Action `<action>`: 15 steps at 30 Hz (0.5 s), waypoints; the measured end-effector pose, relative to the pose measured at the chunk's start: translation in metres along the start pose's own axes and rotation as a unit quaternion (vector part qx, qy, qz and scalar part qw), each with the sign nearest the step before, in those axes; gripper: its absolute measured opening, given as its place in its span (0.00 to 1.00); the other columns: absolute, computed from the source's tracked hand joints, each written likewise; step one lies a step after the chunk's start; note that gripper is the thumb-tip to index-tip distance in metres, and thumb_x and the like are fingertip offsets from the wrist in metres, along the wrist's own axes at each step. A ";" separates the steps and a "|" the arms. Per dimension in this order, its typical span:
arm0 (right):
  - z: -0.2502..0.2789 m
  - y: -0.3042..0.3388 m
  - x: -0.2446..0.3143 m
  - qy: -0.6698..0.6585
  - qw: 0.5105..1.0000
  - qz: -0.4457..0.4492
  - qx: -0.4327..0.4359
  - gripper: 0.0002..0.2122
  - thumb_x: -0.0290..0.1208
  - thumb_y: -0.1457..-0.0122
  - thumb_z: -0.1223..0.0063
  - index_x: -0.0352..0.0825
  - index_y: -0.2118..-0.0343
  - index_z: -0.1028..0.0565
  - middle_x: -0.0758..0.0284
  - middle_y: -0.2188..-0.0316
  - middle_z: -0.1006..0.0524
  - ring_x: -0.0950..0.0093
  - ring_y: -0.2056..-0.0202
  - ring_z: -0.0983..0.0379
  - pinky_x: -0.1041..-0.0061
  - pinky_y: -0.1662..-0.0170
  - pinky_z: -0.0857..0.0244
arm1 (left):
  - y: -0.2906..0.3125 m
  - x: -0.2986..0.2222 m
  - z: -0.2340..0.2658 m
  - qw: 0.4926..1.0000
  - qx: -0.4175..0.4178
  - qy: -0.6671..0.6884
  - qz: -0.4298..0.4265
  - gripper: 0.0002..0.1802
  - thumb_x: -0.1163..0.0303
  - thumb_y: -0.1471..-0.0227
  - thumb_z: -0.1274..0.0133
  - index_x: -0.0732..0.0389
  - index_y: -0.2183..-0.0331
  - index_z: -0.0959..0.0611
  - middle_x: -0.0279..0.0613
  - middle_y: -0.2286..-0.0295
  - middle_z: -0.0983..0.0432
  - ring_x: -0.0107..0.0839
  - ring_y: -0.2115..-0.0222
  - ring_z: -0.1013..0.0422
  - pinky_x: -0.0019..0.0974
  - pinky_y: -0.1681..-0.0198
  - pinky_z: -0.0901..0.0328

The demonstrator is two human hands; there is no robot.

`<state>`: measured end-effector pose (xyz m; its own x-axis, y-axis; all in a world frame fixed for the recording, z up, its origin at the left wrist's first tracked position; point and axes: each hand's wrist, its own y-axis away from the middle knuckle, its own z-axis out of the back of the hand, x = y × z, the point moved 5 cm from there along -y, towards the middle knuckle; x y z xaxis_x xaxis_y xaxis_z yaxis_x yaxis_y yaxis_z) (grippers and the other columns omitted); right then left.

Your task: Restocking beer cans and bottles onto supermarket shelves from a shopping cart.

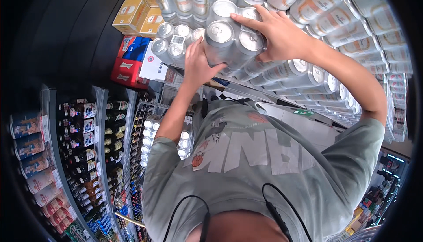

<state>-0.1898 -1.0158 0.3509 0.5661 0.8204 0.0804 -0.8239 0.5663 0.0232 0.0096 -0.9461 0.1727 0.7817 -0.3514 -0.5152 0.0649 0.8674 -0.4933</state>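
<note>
Grey shirt (pixel 264 167) seen nearest, cables (pixel 273 206) hung over it. Wire cart (pixel 145 109) with cans located at left, beside bottle shelves (pixel 83 154). Pack of silver cans (pixel 231 35) held at chest height against stacked cans (pixel 343 21). Left hand (pixel 200 63) closed on pack's lower left side. Right hand (pixel 277 35) spread over pack's top, fingers curled round it. Yellow cartons (pixel 136 15) and red and blue boxes (pixel 132 61) stacked beyond, at upper left.
</note>
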 end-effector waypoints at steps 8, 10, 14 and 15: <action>0.000 0.011 0.008 0.018 0.997 -0.075 0.007 0.54 0.41 0.65 0.27 0.64 0.30 0.44 0.44 0.39 0.39 0.49 0.39 0.37 0.49 0.39 0.44 | -0.008 -0.002 -0.001 0.997 0.053 -0.010 0.046 0.54 0.61 0.66 0.24 0.70 0.41 0.33 0.57 0.43 0.32 0.49 0.38 0.39 0.51 0.34 0.50; 0.002 0.010 0.011 0.030 0.996 -0.082 0.017 0.54 0.40 0.65 0.26 0.65 0.30 0.45 0.43 0.38 0.40 0.49 0.38 0.38 0.48 0.39 0.44 | -0.008 -0.004 -0.001 0.997 0.057 -0.005 0.058 0.54 0.61 0.66 0.24 0.70 0.40 0.33 0.58 0.43 0.32 0.49 0.38 0.40 0.51 0.34 0.51; 0.001 0.011 0.012 0.025 0.996 -0.085 0.012 0.54 0.40 0.64 0.27 0.65 0.29 0.45 0.44 0.37 0.41 0.48 0.38 0.38 0.50 0.39 0.44 | -0.003 -0.002 -0.007 0.997 0.045 -0.022 0.063 0.56 0.61 0.65 0.25 0.74 0.40 0.35 0.61 0.42 0.34 0.52 0.38 0.41 0.52 0.33 0.51; -0.001 0.011 0.011 0.019 0.996 -0.084 0.011 0.54 0.40 0.64 0.26 0.64 0.29 0.45 0.44 0.37 0.41 0.48 0.38 0.39 0.50 0.39 0.44 | -0.002 0.000 -0.009 0.998 0.042 -0.020 0.053 0.56 0.61 0.65 0.25 0.75 0.40 0.36 0.63 0.42 0.34 0.53 0.38 0.41 0.52 0.33 0.52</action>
<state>-0.1930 -1.0004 0.3514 0.6970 0.7162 0.0362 -0.7169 0.6950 0.0550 0.0037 -0.9510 0.1679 0.8111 -0.2441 -0.5315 0.0323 0.9260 -0.3761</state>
